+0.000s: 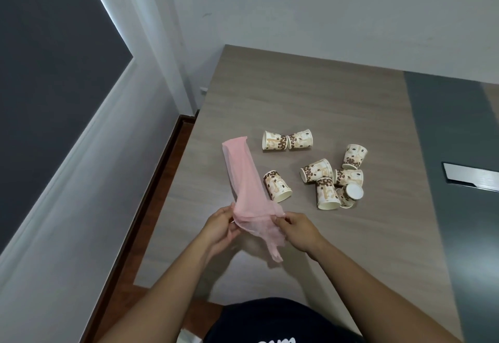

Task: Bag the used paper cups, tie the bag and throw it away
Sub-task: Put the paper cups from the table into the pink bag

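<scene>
Pink plastic bag (244,180), thin and see-through, hangs stretched between our hands above the wood-look table (310,99). Going L to R: our left hand (220,228) pinches the bag's near end, our right hand (297,230) grips the same bunched end from the other side, w/ a loose strip trailing below. Far end of the bag reaches toward two paper cups (287,140) lying base to base. One cup lies just beside the bag; five more sit clustered further R, all on their sides.
</scene>
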`<state>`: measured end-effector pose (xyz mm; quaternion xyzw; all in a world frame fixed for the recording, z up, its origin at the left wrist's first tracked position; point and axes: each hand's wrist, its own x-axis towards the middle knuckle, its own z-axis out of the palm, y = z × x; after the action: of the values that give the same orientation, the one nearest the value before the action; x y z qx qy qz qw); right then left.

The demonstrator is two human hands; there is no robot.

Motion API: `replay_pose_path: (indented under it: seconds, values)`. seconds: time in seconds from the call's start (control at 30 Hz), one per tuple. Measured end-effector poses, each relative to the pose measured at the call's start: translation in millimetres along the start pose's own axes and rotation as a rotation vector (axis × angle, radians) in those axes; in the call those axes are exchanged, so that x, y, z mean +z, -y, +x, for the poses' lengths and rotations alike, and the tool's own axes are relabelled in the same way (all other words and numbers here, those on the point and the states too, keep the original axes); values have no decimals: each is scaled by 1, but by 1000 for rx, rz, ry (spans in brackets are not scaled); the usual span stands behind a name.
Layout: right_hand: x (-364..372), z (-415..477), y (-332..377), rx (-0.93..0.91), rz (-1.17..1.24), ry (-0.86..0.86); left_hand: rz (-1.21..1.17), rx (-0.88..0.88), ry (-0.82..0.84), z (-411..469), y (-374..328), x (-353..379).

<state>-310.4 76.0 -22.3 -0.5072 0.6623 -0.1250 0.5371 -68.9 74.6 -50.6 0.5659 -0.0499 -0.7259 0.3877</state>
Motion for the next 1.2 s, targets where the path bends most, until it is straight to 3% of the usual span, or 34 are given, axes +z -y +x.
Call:
replay_pose_path:
  seconds: [0.07,0.17,0.3,0.37,0.43,0.5,0.57,0.63,0.7,0.77,0.83,1.03,1.2]
  values:
    - [0,1,1,51,38,-51,199,70,-139,-1,-5,5]
    - [-3,4,6,125,178,-117,687,246,-333,-17,-19,13]
    - [-6,11,17,186,383,-133,1069,402,-369,-34,-28,16]
    - [-7,14,25,176,318,-129,1317,480,-405,-36,-29,12]
    - [-8,18,30,166,237,-93,1523,634,-346,-38,-30,12]
    - [-8,22,37,186,318,-20,1686,763,-180,-40,-30,18]
    - [-8,25,45,191,381,65,1806,765,-130,-35,-26,20]
    - [-10,30,52,184,363,132,1745,767,-178,-24,-19,15]
    - [-14,37,52,168,311,182,1406,728,-259,-23,-16,15]
    - [-18,46,49,169,312,217,1031,526,-337,-26,-21,19]
    - [-19,55,42,224,367,207,830,368,-404,-25,-27,21]
    - [-7,88,18,400,482,59,667,307,-407,-34,-38,26]
    - [-1,99,20,456,820,21,724,332,-317,-36,-41,26]
